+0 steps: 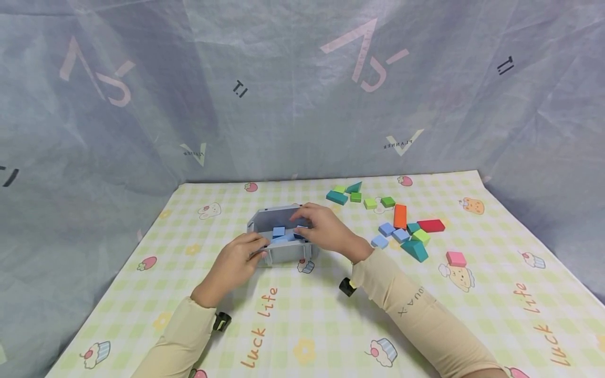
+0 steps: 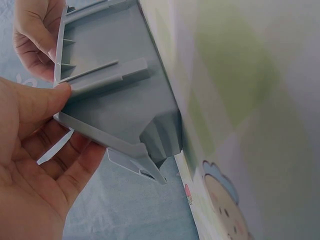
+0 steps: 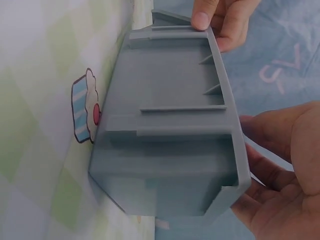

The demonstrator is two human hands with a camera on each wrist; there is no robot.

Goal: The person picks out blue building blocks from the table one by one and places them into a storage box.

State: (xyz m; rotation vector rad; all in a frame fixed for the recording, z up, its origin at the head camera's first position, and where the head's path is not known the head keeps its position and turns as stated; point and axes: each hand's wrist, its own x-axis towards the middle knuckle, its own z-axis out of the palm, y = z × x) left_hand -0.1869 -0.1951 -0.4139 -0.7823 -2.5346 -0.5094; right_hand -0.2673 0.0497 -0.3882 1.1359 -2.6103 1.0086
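Observation:
A small grey plastic bin point(image 1: 288, 254) stands on the tablecloth with several blue blocks point(image 1: 279, 231) inside. My left hand point(image 1: 238, 262) grips its near left corner; in the left wrist view the thumb point(image 2: 62, 95) presses the outside and the fingers reach behind the rim. From the right, my right hand point(image 1: 326, 228) reaches over the bin's rim, its thumb and index finger apart. A darker blue block point(image 1: 300, 232) lies by that thumb, partly covered. In the right wrist view the right fingertips point(image 3: 255, 160) are partly hidden behind the bin wall.
Right of the bin lie loose blue blocks point(image 1: 379, 241), an orange block point(image 1: 399, 216), a red block point(image 1: 431, 226), teal triangles point(image 1: 416, 250) and a pink block point(image 1: 456, 259). Green blocks point(image 1: 370, 203) and a teal block point(image 1: 336, 197) lie farther back. A grey-blue curtain point(image 1: 293, 105) hangs behind the table.

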